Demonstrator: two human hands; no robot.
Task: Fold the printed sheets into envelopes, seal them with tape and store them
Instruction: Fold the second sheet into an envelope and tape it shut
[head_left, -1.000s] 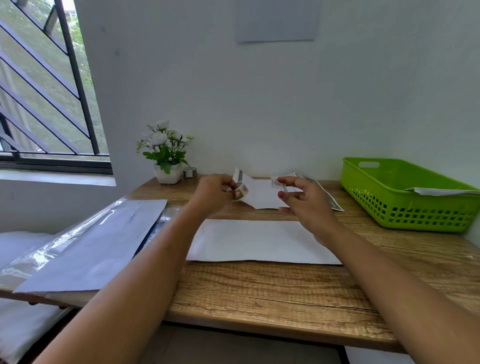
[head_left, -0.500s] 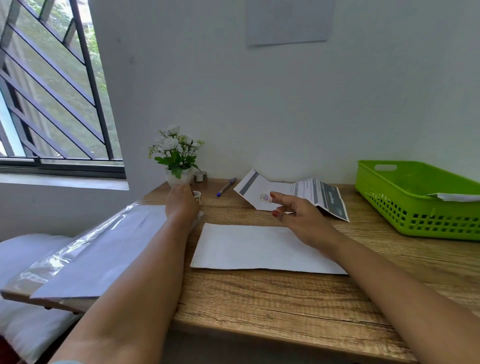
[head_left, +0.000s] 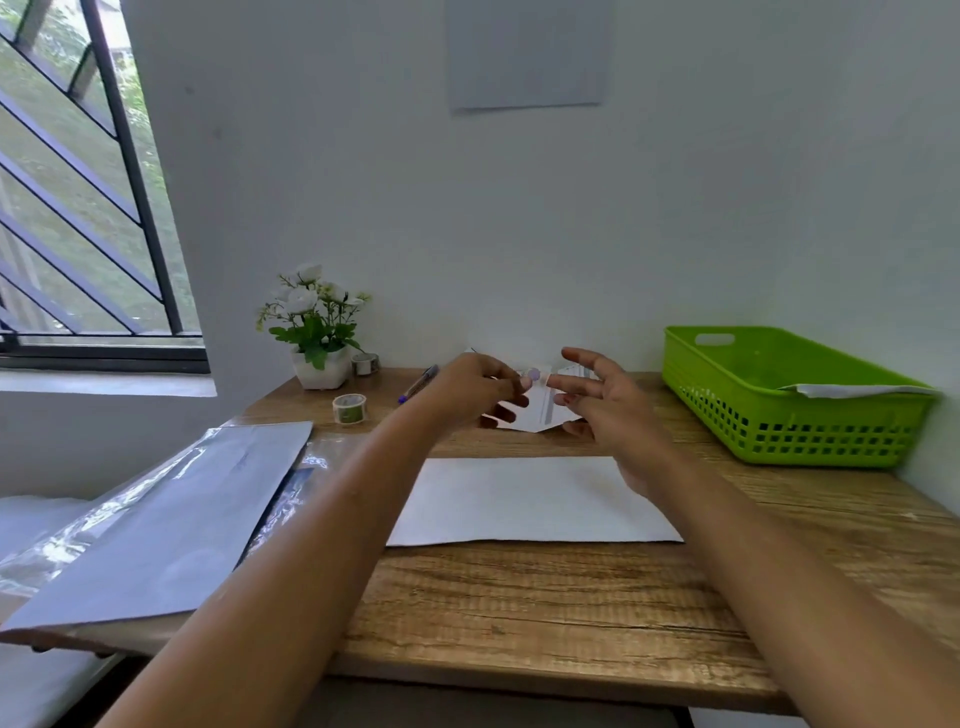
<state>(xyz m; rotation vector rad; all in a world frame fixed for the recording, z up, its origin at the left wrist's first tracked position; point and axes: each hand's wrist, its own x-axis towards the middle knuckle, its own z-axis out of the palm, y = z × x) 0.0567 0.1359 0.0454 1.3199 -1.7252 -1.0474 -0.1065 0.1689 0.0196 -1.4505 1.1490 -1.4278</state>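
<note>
Wooden desk (head_left: 519, 597) holds one unfolded white sheet (head_left: 530, 499). Left hand (head_left: 467, 389) pinches the folded printed-paper envelope (head_left: 540, 413), right hand (head_left: 613, 415) open-fingered; sealing seems underway, storing remains.

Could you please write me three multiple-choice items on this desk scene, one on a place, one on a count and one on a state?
1. Where does the green basket stand?
A. on the window sill
B. at the right end of the table
C. on the floor

2. How many tape rolls are in view?
A. one
B. two
C. four

3. What is the state of the folded printed sheet?
A. lying in the basket
B. lying flat on the floor
C. held up between the hands

Answers:
1. B, since the basket sits on the wood by the right wall.
2. B, since one roll lies beside the flower pot and another lies nearer the person.
3. C, since the left hand pinches it above the table, with the right hand open at its other edge.
</note>
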